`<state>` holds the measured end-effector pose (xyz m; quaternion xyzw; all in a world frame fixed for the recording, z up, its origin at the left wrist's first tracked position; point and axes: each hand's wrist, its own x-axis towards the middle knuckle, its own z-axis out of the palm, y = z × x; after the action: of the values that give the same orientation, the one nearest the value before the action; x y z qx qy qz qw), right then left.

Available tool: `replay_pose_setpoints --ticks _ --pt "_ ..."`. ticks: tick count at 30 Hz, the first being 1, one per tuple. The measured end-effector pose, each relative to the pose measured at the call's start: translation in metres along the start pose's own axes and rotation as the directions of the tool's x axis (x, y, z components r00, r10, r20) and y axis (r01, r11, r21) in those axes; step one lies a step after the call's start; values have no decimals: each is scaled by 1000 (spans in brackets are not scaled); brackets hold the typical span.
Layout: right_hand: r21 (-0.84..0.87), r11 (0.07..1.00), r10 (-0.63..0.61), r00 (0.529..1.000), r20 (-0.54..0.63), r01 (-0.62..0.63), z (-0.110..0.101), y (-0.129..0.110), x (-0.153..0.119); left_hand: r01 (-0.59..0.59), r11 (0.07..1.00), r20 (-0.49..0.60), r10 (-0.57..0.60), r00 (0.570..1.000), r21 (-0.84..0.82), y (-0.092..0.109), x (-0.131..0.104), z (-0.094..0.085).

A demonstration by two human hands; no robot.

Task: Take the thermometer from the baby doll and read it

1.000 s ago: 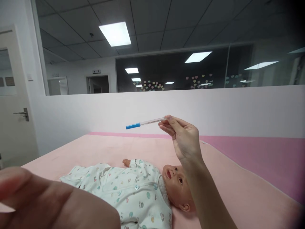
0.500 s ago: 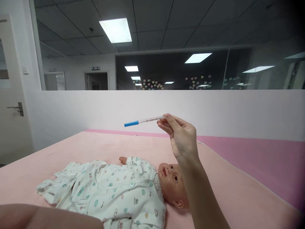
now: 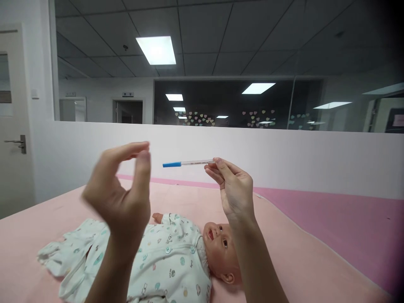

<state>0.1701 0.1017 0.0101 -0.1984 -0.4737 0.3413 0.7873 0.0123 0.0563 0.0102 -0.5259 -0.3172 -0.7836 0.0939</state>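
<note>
Left hand [image 3: 121, 198] has risen into view, fingers curled, empty, just short of the blue tip. Right hand [image 3: 232, 189] still pinches the glass thermometer [image 3: 187, 163] level above the baby doll [image 3: 164, 256]; open air between.

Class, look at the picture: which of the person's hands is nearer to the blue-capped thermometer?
Right. The right hand pinches the clear end of the thermometer in its fingertips; the left hand is raised just beyond the blue cap, fingers curled, not touching it.
</note>
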Motion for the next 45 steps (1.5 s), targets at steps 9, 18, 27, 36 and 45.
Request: replay_pose_setpoints --ticks 9,18,27,36,45 --pt "20 999 -29 999 23 29 0 -6 -3 191 978 321 -206 924 80 -27 11 12" --pt "16 999 -43 997 69 42 1 -8 -5 242 966 266 -211 941 -89 -17 11 6" --pt "16 999 -52 995 89 51 3 -14 -9 225 966 244 -190 951 -126 -15 12 4" --pt "5 998 -57 994 93 57 3 -16 -10 195 974 228 -165 960 -114 -13 11 3" --pt "-12 998 -60 994 96 61 2 -17 -10 180 979 229 -155 961 -94 -14 11 3"
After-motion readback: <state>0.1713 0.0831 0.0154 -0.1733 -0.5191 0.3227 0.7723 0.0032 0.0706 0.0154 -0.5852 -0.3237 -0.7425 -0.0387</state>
